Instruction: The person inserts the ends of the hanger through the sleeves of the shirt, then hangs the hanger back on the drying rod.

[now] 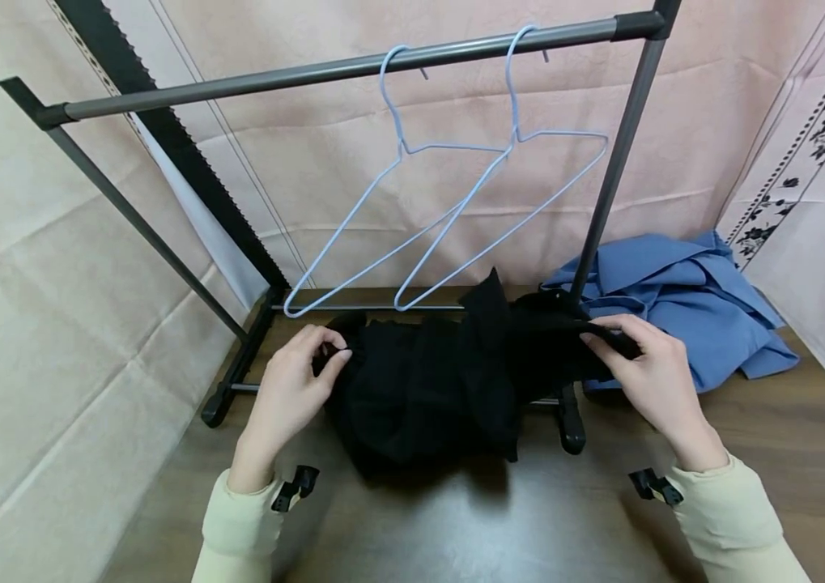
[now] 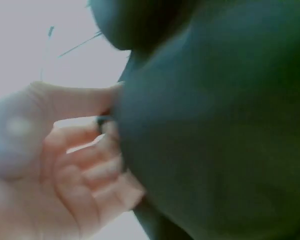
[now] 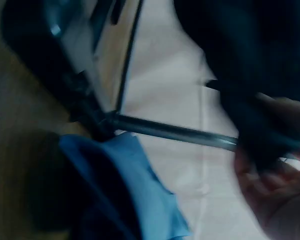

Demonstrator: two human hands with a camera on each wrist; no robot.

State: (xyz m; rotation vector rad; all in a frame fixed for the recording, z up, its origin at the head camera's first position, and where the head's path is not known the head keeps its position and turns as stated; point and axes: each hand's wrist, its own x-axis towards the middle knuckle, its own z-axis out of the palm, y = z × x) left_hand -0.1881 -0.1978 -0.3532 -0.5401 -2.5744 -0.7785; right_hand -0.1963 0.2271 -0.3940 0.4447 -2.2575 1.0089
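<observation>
Both hands hold a black garment [image 1: 419,397] stretched between them, lifted a little above the floor in front of a clothes rack. Its exact kind cannot be told from the bunched dark cloth. At its left edge my left hand [image 1: 297,372] pinches the fabric between thumb and fingers; the left wrist view shows the thumb pressed against the black cloth [image 2: 215,135]. My right hand [image 1: 648,376] grips the garment's right end, where the cloth is drawn out thin. In the right wrist view, dark cloth [image 3: 260,115] partly covers the fingers.
Two light blue hangers [image 1: 342,223] hang from the rack's grey top bar [image 1: 266,81]. A blue garment [image 1: 682,300] lies heaped on the wooden floor [image 1: 427,534] by the rack's right leg. Pale cloth with creases [image 1: 40,267] stands behind and at the sides.
</observation>
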